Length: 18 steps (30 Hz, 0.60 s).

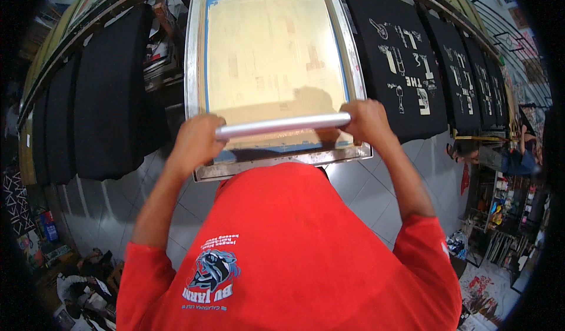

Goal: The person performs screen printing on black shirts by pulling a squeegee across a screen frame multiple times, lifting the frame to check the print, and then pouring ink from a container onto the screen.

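Observation:
My left hand (195,141) and my right hand (368,122) are closed round the two ends of a silver squeegee (282,123), which lies crosswise over the lower part of a screen-printing frame (355,57). The frame has a metal border and a pale cream mesh (268,54) with blue edges at top and bottom and faint shapes showing in it. A thin band of ink shows just below the squeegee, near the frame's near edge; its blade is hidden under the handle. My body in a red shirt is close against that near edge.
Black garments on boards line both sides, plain at left (106,90) and with cream prints at right (382,25). A person (500,157) is at the far right. Shelves with assorted items (503,204) stand at lower right. Grey tiled floor (376,201) shows beneath.

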Tool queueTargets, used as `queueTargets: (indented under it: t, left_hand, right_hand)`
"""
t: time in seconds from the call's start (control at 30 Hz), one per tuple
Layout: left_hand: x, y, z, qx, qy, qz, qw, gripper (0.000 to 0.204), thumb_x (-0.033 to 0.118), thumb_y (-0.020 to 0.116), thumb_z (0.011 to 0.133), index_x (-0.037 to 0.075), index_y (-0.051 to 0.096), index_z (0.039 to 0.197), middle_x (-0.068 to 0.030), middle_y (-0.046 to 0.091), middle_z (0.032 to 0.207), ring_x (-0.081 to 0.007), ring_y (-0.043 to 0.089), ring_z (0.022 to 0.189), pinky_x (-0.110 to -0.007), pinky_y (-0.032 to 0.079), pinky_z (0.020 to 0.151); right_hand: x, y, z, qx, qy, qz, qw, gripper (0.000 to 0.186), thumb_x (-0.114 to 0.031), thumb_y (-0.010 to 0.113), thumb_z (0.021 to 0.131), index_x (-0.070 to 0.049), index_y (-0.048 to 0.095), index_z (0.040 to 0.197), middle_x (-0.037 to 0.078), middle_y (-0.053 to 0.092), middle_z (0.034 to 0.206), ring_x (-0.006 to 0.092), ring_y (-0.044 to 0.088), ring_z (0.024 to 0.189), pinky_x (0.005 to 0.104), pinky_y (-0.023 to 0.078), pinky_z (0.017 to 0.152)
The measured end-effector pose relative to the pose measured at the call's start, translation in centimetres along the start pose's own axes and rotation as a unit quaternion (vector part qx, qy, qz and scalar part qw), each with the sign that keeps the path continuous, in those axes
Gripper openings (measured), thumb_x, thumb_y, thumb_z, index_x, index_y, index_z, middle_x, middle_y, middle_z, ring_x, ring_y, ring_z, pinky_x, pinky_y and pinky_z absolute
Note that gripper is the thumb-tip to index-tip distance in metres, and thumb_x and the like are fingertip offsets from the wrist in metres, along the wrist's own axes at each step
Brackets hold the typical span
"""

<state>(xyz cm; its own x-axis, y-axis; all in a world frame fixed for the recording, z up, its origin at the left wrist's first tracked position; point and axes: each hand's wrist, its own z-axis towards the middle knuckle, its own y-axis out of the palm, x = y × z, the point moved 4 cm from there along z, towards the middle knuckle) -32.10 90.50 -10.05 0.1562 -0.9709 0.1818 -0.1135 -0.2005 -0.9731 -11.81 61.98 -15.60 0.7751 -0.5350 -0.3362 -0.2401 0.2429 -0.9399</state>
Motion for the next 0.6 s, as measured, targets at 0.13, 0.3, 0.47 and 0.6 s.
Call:
queueTargets:
  t: [0.13, 0.3, 0.47, 0.6]
  left_hand:
    - [0.2, -0.2, 0.0, -0.021, -0.014, 0.002, 1.000, 0.022, 0.013, 0.073, 0.068, 0.006, 0.068, 0.088, -0.0168, 0.066, 0.088, -0.0372, 0.065, 0.082, -0.046, 0.052, 0.073]
    - [1.5, 3.2, -3.8, 0.131, 0.010, 0.016, 0.991, 0.033, 0.003, 0.073, 0.065, 0.005, 0.066, 0.097, -0.0133, 0.065, 0.094, -0.0335, 0.064, 0.089, -0.044, 0.053, 0.078]
    - [0.3, 1.7, -1.2, 0.242, 0.037, 0.037, 0.969, 0.037, -0.003, 0.070, 0.064, 0.004, 0.067, 0.101, -0.0124, 0.066, 0.099, -0.0334, 0.063, 0.093, -0.042, 0.053, 0.081]
    - [1.6, -0.3, -3.1, 0.217, 0.064, 0.035, 0.974, 0.036, 0.000, 0.072, 0.063, 0.002, 0.066, 0.099, -0.0150, 0.066, 0.097, -0.0348, 0.063, 0.092, -0.041, 0.053, 0.080]
  right_hand:
    - [0.0, 0.0, 0.6, -0.039, 0.006, 0.005, 0.999, 0.018, -0.024, 0.080, 0.067, -0.012, 0.072, 0.078, 0.010, 0.069, 0.075, 0.0318, 0.068, 0.069, 0.0412, 0.054, 0.063]
    - [-0.5, 3.4, -4.3, 0.190, -0.035, -0.003, 0.981, 0.024, -0.006, 0.076, 0.062, -0.012, 0.071, 0.085, 0.008, 0.070, 0.084, 0.0293, 0.068, 0.078, 0.0391, 0.054, 0.068]
    - [-0.3, 2.3, -1.0, 0.252, -0.046, -0.023, 0.966, 0.031, -0.005, 0.074, 0.064, -0.011, 0.070, 0.093, 0.008, 0.071, 0.090, 0.0280, 0.068, 0.081, 0.0389, 0.054, 0.070]
    - [-1.8, -0.6, -3.3, 0.231, -0.052, -0.032, 0.971, 0.019, -0.006, 0.066, 0.070, -0.011, 0.068, 0.088, 0.008, 0.070, 0.088, 0.0277, 0.068, 0.078, 0.0388, 0.053, 0.066]
